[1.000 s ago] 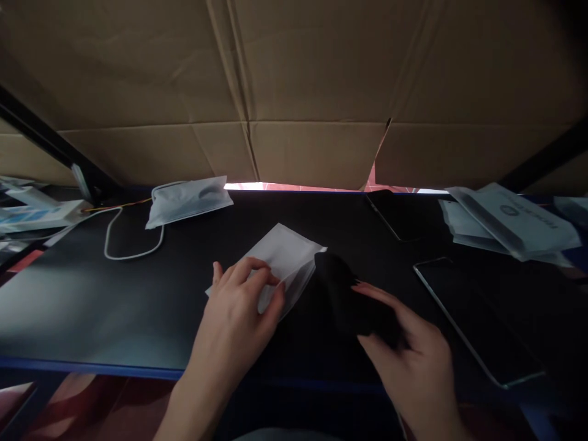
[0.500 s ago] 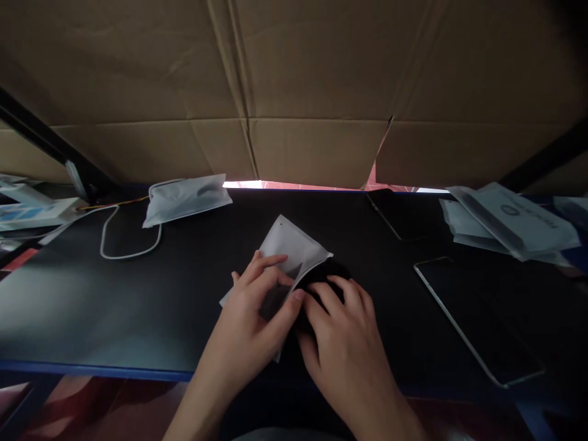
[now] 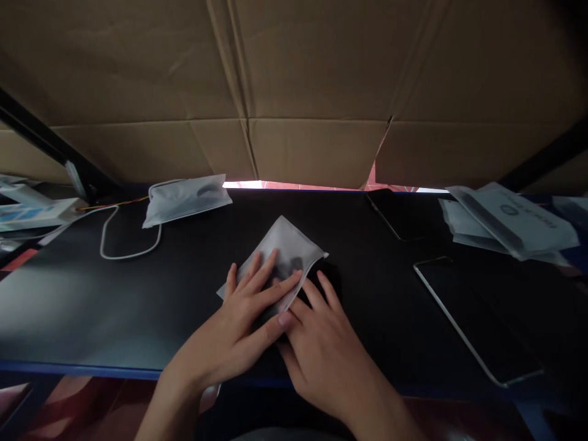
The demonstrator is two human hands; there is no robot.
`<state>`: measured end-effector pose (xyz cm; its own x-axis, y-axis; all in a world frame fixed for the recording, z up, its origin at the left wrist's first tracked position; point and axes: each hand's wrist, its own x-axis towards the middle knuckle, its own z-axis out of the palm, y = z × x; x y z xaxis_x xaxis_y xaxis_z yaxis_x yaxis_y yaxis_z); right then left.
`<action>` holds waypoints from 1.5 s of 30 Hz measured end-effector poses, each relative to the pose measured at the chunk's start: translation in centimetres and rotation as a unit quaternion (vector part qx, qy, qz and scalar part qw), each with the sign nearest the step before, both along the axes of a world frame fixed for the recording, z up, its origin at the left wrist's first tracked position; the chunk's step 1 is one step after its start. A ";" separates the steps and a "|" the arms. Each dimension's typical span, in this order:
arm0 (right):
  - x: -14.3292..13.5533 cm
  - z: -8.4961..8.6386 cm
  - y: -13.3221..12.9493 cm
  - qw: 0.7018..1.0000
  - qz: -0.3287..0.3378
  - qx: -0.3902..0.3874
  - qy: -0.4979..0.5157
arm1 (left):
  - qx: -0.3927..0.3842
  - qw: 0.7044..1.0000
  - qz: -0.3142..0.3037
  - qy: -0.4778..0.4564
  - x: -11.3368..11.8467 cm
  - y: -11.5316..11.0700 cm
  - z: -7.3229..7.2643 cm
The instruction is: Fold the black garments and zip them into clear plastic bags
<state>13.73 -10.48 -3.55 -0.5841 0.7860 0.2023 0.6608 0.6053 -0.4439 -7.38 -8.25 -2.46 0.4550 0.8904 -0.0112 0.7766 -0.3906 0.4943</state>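
Note:
A frosted white zip pouch lies slanted on the black tabletop, its mouth toward the lower right. My left hand rests flat across it, fingers spread, the thumb by the mouth. At that opening, my right hand is curled over a soft-looking black item. Some of its fingertips are hidden inside the pouch edge. The black item is partly in the pouch and partly beneath my fingers; its exact kind cannot be made out. A dark shape shows through the pouch film.
Another filled pouch lies back left by a white cable. Two dark phone-like slabs, a small one and a larger one, lie to the right. Several printed pouches are stacked back right. Cardboard stands behind.
My left hand has flattened and spread over the pouch. My right hand has moved left, its fingers going into the pouch mouth, and less of the black item shows outside.

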 end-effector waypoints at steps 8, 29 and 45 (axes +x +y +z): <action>-2.9 -0.7 0.5 0.992 -0.116 -0.012 0.042 | -0.039 0.999 0.008 0.019 -1.4 0.8 1.1; -5.9 -0.9 1.3 0.988 -0.150 -0.020 0.021 | -0.056 0.997 0.045 0.009 -1.2 -0.1 0.3; -6.9 -0.3 3.4 0.999 -0.006 0.042 -0.012 | 0.047 0.999 0.004 -0.003 0.4 -1.4 2.0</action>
<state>6.86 -7.09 -3.84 -0.5794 0.7745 0.2539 0.6782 0.6309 -0.3769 -7.02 -9.63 -0.47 0.4476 0.8910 0.0758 0.7774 -0.4296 0.4595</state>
